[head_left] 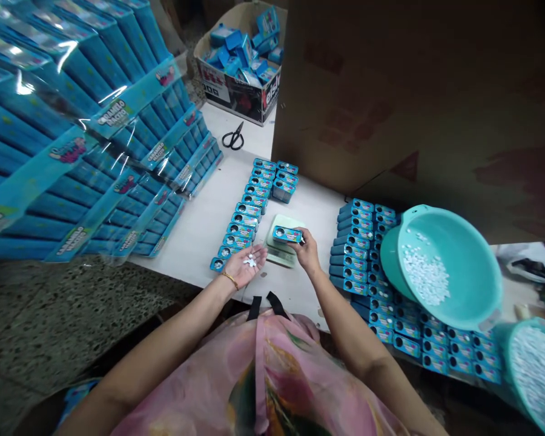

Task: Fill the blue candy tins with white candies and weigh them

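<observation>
My left hand point(245, 265) lies palm up with its fingers stretched out, a few small white candies point(250, 261) resting on the palm. My right hand point(307, 249) grips the right end of a small blue candy box point(287, 234), whose top has a round hole with white showing in it. The box is over a pale green kitchen scale point(281, 257); whether it touches the plate I cannot tell. Just left of the scale runs a column of similar blue boxes point(241, 230), with a shorter row point(285, 181) behind it.
Wrapped display packs point(113, 133) tower at left. Black scissors point(233, 137) lie behind, near a carton point(236, 100) of blue boxes. A large cardboard box point(367, 91) blocks the back. Rightward are more blue boxes point(352, 254), a tilted turquoise basin point(472, 272) and another candy-filled tub point(511, 357).
</observation>
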`<state>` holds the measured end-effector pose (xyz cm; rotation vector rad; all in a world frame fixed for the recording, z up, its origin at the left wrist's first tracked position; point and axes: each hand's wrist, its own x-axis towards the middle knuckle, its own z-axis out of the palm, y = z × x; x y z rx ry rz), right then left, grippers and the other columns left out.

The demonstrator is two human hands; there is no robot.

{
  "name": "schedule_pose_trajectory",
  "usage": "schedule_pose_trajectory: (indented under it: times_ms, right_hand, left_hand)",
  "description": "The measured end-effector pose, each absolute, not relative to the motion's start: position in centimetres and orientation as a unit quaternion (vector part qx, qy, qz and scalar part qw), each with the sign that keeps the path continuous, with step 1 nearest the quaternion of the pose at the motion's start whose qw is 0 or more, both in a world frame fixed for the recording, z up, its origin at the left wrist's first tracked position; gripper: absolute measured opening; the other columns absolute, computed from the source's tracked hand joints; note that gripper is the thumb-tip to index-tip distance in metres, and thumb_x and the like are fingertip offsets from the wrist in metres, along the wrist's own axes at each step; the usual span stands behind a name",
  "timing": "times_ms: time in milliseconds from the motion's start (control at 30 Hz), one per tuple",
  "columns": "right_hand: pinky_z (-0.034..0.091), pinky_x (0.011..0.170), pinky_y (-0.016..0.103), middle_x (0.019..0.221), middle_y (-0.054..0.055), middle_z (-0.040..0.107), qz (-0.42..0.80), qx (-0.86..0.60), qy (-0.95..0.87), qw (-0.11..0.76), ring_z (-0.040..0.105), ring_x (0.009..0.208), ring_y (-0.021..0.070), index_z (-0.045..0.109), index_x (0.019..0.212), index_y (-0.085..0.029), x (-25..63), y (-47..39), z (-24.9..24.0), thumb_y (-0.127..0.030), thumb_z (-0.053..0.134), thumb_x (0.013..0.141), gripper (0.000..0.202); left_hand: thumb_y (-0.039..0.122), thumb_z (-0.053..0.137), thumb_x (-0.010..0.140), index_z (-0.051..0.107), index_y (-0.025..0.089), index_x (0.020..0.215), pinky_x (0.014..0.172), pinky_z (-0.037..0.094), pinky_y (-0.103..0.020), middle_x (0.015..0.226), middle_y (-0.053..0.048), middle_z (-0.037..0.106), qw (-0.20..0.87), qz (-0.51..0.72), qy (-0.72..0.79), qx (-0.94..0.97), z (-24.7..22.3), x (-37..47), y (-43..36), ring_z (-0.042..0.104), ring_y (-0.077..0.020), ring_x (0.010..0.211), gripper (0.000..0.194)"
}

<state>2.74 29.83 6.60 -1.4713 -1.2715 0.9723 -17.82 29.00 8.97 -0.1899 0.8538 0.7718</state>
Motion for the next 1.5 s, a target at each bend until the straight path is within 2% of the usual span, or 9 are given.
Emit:
schedule_pose_trajectory:
  times_ms: [167, 300, 367, 533, 700, 833, 967, 1300, 1500]
  right_hand:
    - [0.044, 0.078, 0.031, 0.096, 0.005, 0.055, 0.423, -0.606, -0.478, 0.475, 0.053, 0.089, 0.0174, 0.047, 0.098, -0.018, 2.6, 30.2, 5.5, -0.031, 0.058, 0.065, 0.037]
    - [0.037, 0.089, 0.035, 0.12, 0.008, 0.046, 0.411, -0.608, -0.481, 0.48, 0.044, 0.109, 0.0188, 0.039, 0.117, -0.022, 4.2, 29.0, 6.2, -0.03, 0.062, 0.064, 0.058]
    - [0.035, 0.091, 0.037, 0.125, 0.008, 0.042, 0.388, -0.626, -0.461, 0.494, 0.041, 0.112, 0.0188, 0.036, 0.121, -0.024, 5.4, 28.0, 6.6, -0.032, 0.061, 0.066, 0.06]
    - [0.041, 0.083, 0.036, 0.111, 0.011, 0.054, 0.33, -0.686, -0.38, 0.526, 0.051, 0.098, 0.0183, 0.051, 0.109, -0.017, 8.1, 26.2, 6.4, -0.035, 0.055, 0.071, 0.042]
    - [0.042, 0.082, 0.034, 0.098, 0.01, 0.06, 0.298, -0.697, -0.346, 0.553, 0.055, 0.088, 0.0163, 0.057, 0.099, -0.013, 8.2, 26.1, 5.9, -0.035, 0.054, 0.071, 0.036]
    - [0.043, 0.079, 0.033, 0.098, 0.01, 0.06, 0.3, -0.7, -0.349, 0.546, 0.055, 0.085, 0.0156, 0.056, 0.101, -0.013, 7.3, 26.5, 5.8, -0.036, 0.054, 0.07, 0.038]
    - [0.044, 0.078, 0.033, 0.106, 0.009, 0.056, 0.338, -0.678, -0.405, 0.512, 0.053, 0.088, 0.0154, 0.052, 0.107, -0.017, 6.3, 26.8, 5.7, -0.034, 0.059, 0.067, 0.044]
    - [0.04, 0.085, 0.036, 0.117, 0.008, 0.047, 0.383, -0.639, -0.493, 0.448, 0.047, 0.103, 0.0192, 0.041, 0.117, -0.021, 4.2, 27.9, 5.1, -0.03, 0.063, 0.064, 0.059]
    - [0.038, 0.088, 0.035, 0.119, 0.007, 0.045, 0.388, -0.628, -0.506, 0.446, 0.044, 0.106, 0.0192, 0.039, 0.119, -0.022, 3.9, 28.5, 5.0, -0.029, 0.062, 0.065, 0.059]
  left_hand:
    - [0.016, 0.048, 0.078, 0.058, 0.007, 0.092, 0.073, 0.049, -0.03, 0.091, -0.014, 0.063, 0.836, 0.354, 0.41, -0.083, 8.9, -18.5, 27.5, 0.059, -0.0197, 0.087, 0.02]
    - [0.016, 0.048, 0.078, 0.058, 0.006, 0.092, 0.075, 0.049, -0.03, 0.093, -0.014, 0.062, 0.833, 0.354, 0.417, -0.083, 8.7, -19.2, 26.4, 0.058, -0.0199, 0.09, 0.02]
    - [0.015, 0.048, 0.078, 0.058, 0.006, 0.092, 0.075, 0.049, -0.03, 0.094, -0.015, 0.062, 0.831, 0.355, 0.42, -0.087, 8.7, -19.7, 25.9, 0.058, -0.0198, 0.09, 0.019]
    - [0.016, 0.048, 0.078, 0.058, 0.006, 0.092, 0.076, 0.049, -0.032, 0.095, -0.016, 0.062, 0.831, 0.345, 0.425, -0.1, 8.6, -20.7, 24.8, 0.059, -0.0209, 0.09, 0.02]
    - [0.018, 0.049, 0.078, 0.058, 0.006, 0.094, 0.076, 0.049, -0.032, 0.096, -0.015, 0.062, 0.835, 0.341, 0.418, -0.106, 8.2, -21.2, 24.4, 0.059, -0.0209, 0.088, 0.022]
    - [0.018, 0.049, 0.078, 0.058, 0.006, 0.094, 0.076, 0.049, -0.032, 0.096, -0.015, 0.062, 0.835, 0.342, 0.419, -0.104, 8.4, -21.3, 24.4, 0.059, -0.0207, 0.089, 0.022]
    - [0.018, 0.049, 0.078, 0.057, 0.006, 0.095, 0.076, 0.049, -0.032, 0.096, -0.015, 0.062, 0.837, 0.342, 0.414, -0.104, 8.5, -21.4, 24.6, 0.059, -0.0207, 0.089, 0.023]
    - [0.019, 0.047, 0.078, 0.057, 0.007, 0.096, 0.077, 0.048, -0.033, 0.098, -0.015, 0.061, 0.839, 0.342, 0.41, -0.105, 8.6, -21.5, 24.9, 0.058, -0.0211, 0.09, 0.024]
    - [0.019, 0.047, 0.079, 0.057, 0.007, 0.096, 0.077, 0.048, -0.033, 0.098, -0.015, 0.061, 0.838, 0.34, 0.414, -0.103, 8.8, -21.4, 25.0, 0.058, -0.0209, 0.09, 0.024]
